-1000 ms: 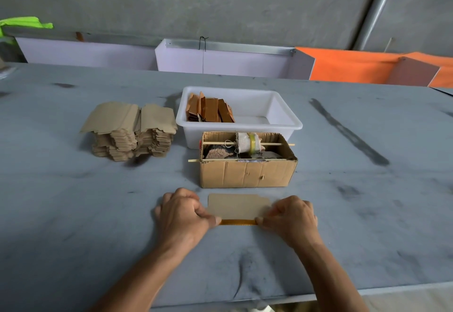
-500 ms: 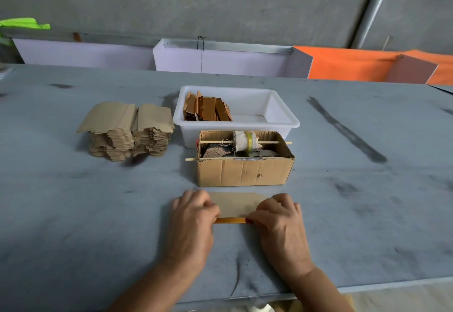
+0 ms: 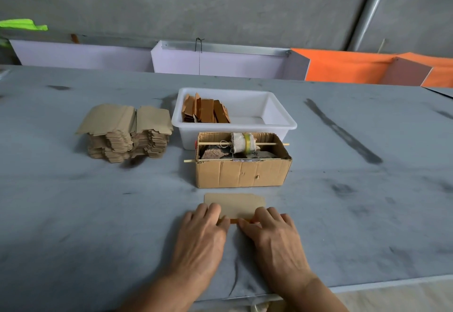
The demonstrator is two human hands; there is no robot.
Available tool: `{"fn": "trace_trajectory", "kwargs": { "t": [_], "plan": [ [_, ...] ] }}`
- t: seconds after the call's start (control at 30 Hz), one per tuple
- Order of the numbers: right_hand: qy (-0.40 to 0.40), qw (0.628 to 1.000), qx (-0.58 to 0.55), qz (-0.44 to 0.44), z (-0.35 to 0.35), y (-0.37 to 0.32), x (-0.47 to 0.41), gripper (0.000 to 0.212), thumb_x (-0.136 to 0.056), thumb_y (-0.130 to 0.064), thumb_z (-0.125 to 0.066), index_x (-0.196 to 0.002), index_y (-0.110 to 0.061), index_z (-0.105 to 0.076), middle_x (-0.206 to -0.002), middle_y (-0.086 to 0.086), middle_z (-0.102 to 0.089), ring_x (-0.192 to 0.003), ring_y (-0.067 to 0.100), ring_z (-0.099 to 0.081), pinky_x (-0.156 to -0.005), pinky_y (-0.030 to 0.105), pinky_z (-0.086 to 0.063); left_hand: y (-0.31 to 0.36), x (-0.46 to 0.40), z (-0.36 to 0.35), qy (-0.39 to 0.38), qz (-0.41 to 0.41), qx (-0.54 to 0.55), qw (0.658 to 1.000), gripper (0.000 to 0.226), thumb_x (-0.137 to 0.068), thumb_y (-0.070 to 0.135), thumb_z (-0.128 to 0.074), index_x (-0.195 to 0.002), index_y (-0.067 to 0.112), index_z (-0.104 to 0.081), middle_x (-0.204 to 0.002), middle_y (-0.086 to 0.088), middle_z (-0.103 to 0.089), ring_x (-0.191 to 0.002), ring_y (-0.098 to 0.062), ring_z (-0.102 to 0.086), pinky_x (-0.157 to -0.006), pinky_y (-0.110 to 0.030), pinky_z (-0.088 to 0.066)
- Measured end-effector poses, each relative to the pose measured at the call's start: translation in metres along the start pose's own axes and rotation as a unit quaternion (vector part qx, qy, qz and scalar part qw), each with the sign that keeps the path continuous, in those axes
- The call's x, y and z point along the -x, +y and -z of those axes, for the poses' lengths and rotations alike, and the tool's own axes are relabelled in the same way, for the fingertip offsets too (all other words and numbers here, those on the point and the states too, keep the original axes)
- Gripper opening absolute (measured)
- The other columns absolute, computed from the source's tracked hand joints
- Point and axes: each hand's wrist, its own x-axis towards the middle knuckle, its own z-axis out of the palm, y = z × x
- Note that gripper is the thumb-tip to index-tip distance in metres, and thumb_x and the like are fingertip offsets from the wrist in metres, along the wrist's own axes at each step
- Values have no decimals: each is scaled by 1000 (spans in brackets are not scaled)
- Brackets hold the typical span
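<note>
A flat tan cardboard blank [image 3: 235, 204] lies on the grey table just in front of me. Its near edge is folded over, and a thin orange-brown strip [image 3: 234, 221] of it shows between my thumbs. My left hand [image 3: 201, 235] presses flat on the blank's left near corner. My right hand [image 3: 274, 238] presses flat on its right near corner. The two hands almost touch at the middle of the fold.
A small open cardboard box [image 3: 241, 173] with a stick-mounted spool stands right behind the blank. Behind it is a white tub [image 3: 282, 120] holding several folded brown pieces [image 3: 206, 112]. A stack of flat blanks [image 3: 125, 132] sits at the left. The table's front edge [image 3: 367, 284] is near.
Both hands have slid inward along the folded edge, from its outer ends to nearly meeting at the middle. Their fingers now lie flatter on the blank.
</note>
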Motion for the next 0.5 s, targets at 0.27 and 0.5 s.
{"fn": "trace_trajectory", "kwargs": {
  "t": [0.27, 0.5],
  "plan": [
    [-22, 998, -42, -45, -1, 9, 4, 22, -54, 4, -77, -60, -15, -68, -64, 0, -57, -55, 22, -55, -48, 30, -41, -19, 17, 12, -41, 47, -7, 998, 43, -65, 8, -34, -70, 15, -76, -66, -3, -60, -57, -24, -59, -45, -34, -47],
    [-109, 973, -127, -161, 3, 16, -20, 15, -78, -15, -54, -74, -15, -68, -78, -1, -58, -70, 26, -58, -58, 31, -42, -31, -15, -8, -54, 154, 98, 982, 26, -94, 21, -47, -117, 22, -60, -113, 4, -53, -108, -14, -50, -91, -24, -39]
  ]
}}
